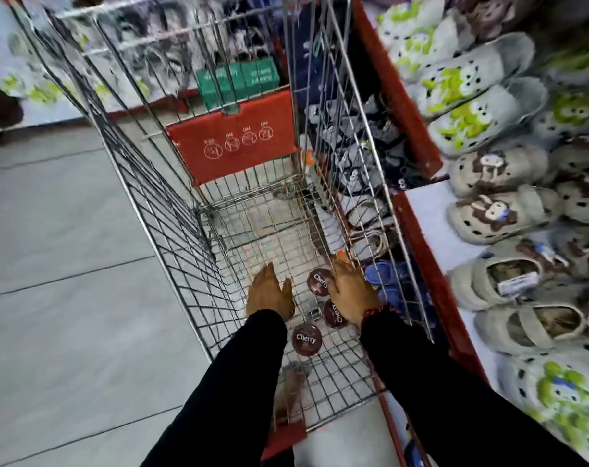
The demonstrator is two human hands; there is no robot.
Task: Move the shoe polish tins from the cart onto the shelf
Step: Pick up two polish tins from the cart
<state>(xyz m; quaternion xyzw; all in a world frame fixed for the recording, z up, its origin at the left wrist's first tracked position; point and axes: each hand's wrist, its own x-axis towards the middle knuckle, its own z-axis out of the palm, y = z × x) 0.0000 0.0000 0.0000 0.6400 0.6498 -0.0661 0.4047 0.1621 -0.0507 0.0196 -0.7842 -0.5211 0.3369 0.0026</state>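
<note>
Reaching with both hands into the wire shopping cart (171,210) toward the Cherry shoe polish tins lying on its mesh floor.

Left hand (269,293) hovers palm down with fingers spread and nothing in it; right hand (352,291) is also palm down, fingers loosely extended, and whether anything sits under its palm cannot be told. One dark round tin (319,281) lies just beside the right hand's thumb side, between the two hands; a second tin (334,313) is partly tucked under the right wrist; a third tin (306,338) lies nearer the body, between the two black sleeves. Beyond the right hand, outside the cart wall, a red-edged shelf (428,210) carries rows of grey cartoon clogs (485,116). A red child-seat flap (234,139) stands at the cart's far end, ahead of both hands.
</note>
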